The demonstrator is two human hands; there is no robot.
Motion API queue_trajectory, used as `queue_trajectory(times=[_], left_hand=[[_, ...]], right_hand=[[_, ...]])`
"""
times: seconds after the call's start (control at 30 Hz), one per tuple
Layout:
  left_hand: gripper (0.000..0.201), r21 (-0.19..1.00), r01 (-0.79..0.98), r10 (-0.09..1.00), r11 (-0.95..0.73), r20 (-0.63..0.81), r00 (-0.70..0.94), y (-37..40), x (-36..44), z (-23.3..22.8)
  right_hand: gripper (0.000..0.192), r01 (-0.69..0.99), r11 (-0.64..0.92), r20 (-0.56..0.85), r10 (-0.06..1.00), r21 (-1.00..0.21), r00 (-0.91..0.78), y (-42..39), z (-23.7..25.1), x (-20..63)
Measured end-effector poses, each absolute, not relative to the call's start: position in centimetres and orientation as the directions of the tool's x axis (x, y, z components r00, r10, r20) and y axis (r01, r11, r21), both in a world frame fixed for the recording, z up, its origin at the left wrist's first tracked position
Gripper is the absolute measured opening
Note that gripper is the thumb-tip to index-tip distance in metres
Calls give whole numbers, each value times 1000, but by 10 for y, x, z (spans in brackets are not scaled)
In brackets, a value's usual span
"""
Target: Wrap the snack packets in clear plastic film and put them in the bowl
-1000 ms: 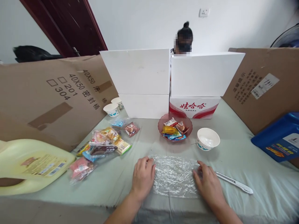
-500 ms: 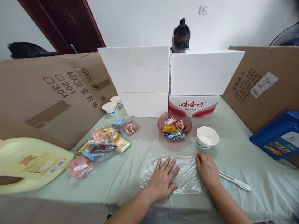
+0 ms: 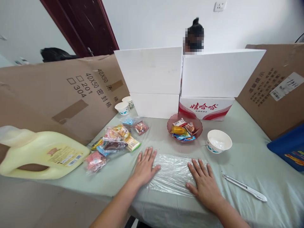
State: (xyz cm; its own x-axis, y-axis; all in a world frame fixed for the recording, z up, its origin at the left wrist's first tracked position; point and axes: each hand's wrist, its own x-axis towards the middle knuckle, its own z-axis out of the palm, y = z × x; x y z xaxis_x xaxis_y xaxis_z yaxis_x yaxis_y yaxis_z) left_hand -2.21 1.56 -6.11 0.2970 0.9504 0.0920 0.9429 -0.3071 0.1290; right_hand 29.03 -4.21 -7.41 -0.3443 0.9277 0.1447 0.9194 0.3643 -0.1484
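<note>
A clear sheet of thin plastic, perhaps a bag, lies flat and wrinkled near the table's front edge. My left hand rests palm down on its left end, fingers outstretched. Across from it, my right hand presses on the right end with fingers spread. Neither hand holds anything. Beyond the plastic stands a pink glass bowl with several wrapped snacks in it. A white paper bowl is behind my right hand, and a white utility knife lies to its right.
Several packaged snacks are heaped at the left, beside a pale yellow jug lying on its side. Two paper bowls stand behind them. White boxes, cardboard panels and a blue jug border the table. A person is behind the boxes.
My left hand has slid left to the plastic's left end. My right hand has opened from a pinch at the right edge and now lies flat. The view has turned slightly left.
</note>
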Motion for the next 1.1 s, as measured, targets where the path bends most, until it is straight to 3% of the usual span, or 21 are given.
queue_trajectory(times=[0.07,0.13,0.23,0.33,0.5,0.63,0.73,0.9,1.0,1.1], left_hand=[[62,117,965,959,-236,190,211,14,-40,-58],[49,145,944,928,-295,278,247,1,-47,-50],[34,219,779,804,-588,258,535,-28,-40,-35],[37,251,631,677,-734,191,711,-52,-33,-27],[22,185,561,591,-807,263,763,-59,-37,-30],[23,215,509,552,-834,329,766,-56,-37,-27],[22,303,526,606,-795,357,710,-56,-33,-22],[18,467,720,858,-513,308,411,-45,-22,-25],[19,468,828,945,-309,245,214,-28,-13,-34],[18,378,907,975,-188,181,126,-12,-1,-41]], right_hand=[[64,910,375,204,918,-177,-339,-46,-65,294],[57,874,437,282,884,-214,-373,-54,-54,303],[52,782,571,306,813,-252,-495,-71,-44,322],[50,744,618,256,784,-253,-565,-87,-46,344],[16,753,608,284,790,-252,-543,-104,-57,366],[11,726,623,327,778,-291,-537,-109,-53,367],[10,711,617,370,781,-338,-503,-109,-46,363],[10,732,493,439,850,-471,-291,-94,-44,350],[14,816,283,364,926,-504,-96,-75,-52,340],[19,921,104,273,962,-376,3,-53,-61,331]])
